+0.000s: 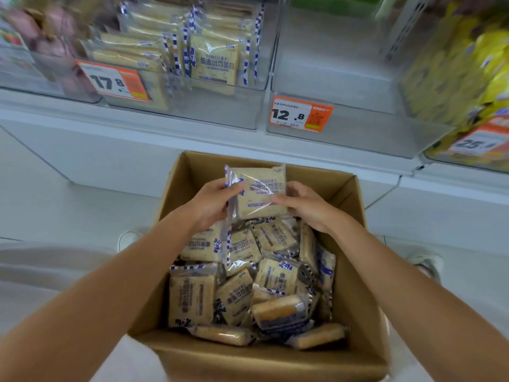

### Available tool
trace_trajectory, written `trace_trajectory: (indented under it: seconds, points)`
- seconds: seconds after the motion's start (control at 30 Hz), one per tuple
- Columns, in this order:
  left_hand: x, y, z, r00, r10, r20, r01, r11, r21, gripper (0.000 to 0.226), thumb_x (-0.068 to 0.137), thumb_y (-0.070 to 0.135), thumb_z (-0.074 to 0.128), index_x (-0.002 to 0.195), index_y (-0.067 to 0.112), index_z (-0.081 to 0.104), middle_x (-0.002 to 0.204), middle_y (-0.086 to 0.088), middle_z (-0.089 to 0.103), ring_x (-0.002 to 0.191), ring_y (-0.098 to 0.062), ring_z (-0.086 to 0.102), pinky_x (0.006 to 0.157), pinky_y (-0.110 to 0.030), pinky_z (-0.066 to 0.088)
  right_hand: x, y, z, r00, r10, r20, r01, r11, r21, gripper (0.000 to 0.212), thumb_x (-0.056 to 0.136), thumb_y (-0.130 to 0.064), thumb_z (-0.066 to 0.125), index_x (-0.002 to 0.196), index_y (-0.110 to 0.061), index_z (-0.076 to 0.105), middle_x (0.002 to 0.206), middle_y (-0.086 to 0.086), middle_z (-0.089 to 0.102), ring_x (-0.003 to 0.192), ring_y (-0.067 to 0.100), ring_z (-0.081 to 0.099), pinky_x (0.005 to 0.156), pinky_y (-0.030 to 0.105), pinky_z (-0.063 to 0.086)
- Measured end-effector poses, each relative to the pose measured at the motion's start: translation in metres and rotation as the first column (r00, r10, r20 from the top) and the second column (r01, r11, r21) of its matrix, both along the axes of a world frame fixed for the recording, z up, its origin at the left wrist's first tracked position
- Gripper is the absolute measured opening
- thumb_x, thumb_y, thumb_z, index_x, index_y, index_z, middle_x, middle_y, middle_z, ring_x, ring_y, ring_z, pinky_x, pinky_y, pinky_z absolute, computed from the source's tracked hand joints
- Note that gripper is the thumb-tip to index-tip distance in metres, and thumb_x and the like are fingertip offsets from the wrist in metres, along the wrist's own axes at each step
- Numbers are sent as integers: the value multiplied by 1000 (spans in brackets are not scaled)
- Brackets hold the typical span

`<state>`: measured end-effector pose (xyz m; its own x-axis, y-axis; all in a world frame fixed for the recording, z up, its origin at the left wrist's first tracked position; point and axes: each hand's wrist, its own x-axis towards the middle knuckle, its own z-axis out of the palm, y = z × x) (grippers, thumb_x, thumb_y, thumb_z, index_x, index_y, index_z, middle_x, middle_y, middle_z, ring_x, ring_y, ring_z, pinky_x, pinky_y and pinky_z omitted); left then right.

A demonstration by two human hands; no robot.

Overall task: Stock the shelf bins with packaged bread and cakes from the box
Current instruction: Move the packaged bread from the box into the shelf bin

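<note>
Above the box (355, 271), a bread pack (257, 193) is held upright over the far end, left hand (212, 205) curled round its left edge, right hand (308, 206) pinching its right edge, thumb on the front. Inside the box, more packs (275, 274) lie jumbled, some flat, some on edge. Beyond the box and to its left, a clear bin (206, 106) holds matching packs (213, 64) standing in rows and bears an orange 17.8 tag (113, 81); straight beyond the box, a second bin (371, 133) carries a 12.8 tag (301, 114).
</note>
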<state>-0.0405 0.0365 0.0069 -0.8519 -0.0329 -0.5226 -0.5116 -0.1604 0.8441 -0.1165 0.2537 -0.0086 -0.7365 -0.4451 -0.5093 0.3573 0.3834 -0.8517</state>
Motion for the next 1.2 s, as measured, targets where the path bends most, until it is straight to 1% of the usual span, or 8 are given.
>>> trace_trajectory:
  seconds: [0.13, 0.27, 0.4, 0.57, 0.73, 0.9, 1.0, 1.2]
  points:
    - [3, -32, -3, 996, 69, -59, -76, 988, -131, 23, 102, 22, 52, 120, 11, 60, 117, -14, 70, 105, -30, 69, 93, -46, 54, -4, 4, -27, 985, 173, 29, -175, 957, 233, 50, 88, -49, 62, 129, -22, 57, 128, -2, 60, 122, 20, 54, 105, 38, 41]
    - [7, -35, -7, 994, 20, -107, -43, 975, -220, 23, 104, 29, 46, 121, 19, 58, 106, -2, 74, 91, -18, 72, 76, -35, 55, -4, -3, -73, 922, 361, 143, -380, 764, 521, 69, 95, -47, 55, 152, -17, 28, 154, 6, 35, 138, 26, 38, 108, 33, 34]
    - [5, -35, -18, 994, 55, -91, -72, 977, -201, 23, 104, 31, 46, 120, 19, 56, 107, -4, 73, 95, -24, 70, 83, -39, 54, -2, -7, -92, 934, 357, 21, -292, 727, 622, 24, 92, -23, 66, 114, -16, 61, 117, 11, 62, 91, 17, 60, 68, 16, 42]
    - [6, -32, -23, 993, 104, -48, -111, 977, -183, 21, 104, 31, 45, 115, 15, 54, 104, -15, 65, 87, -31, 59, 68, -35, 57, 6, 3, -91, 974, 224, -24, -184, 855, 485, 45, 83, -6, 74, 114, -21, 46, 114, 7, 60, 83, 15, 59, 57, 20, 45]
    - [10, -32, -3, 989, 55, -136, -93, 952, -291, 16, 104, 31, 44, 113, 21, 53, 111, -1, 70, 98, -19, 69, 82, -40, 59, -1, 14, -19, 924, 282, -259, -139, 877, 460, 45, 82, -12, 74, 123, -20, 59, 120, -5, 63, 108, 11, 61, 94, 32, 51]
    - [9, -23, 31, 983, 40, -181, -75, 979, -189, 12, 103, 29, 47, 106, 28, 59, 98, 8, 72, 84, -8, 70, 69, -27, 57, -4, -1, 87, 871, 272, -410, -191, 955, 227, 34, 83, -2, 72, 108, -24, 65, 107, -6, 68, 93, 0, 65, 89, 24, 53]
    - [11, -11, 60, 970, -64, -236, 16, 979, -201, 3, 96, 33, 61, 96, 36, 59, 83, 21, 71, 84, 6, 67, 63, -9, 50, -3, -31, 119, 738, 358, -572, -214, 928, 304, 38, 83, -9, 75, 119, -15, 66, 122, 1, 61, 107, 11, 58, 89, 19, 43]
    - [8, -53, 116, 935, 116, -336, -165, 979, -122, 59, 64, 39, 89, 114, 28, 60, 108, 3, 73, 103, -22, 69, 99, -50, 49, -8, -84, 172, 571, 496, -654, -234, 862, 449, 78, 79, -44, 76, 146, -25, 40, 143, -2, 45, 133, 14, 42, 109, 27, 33]
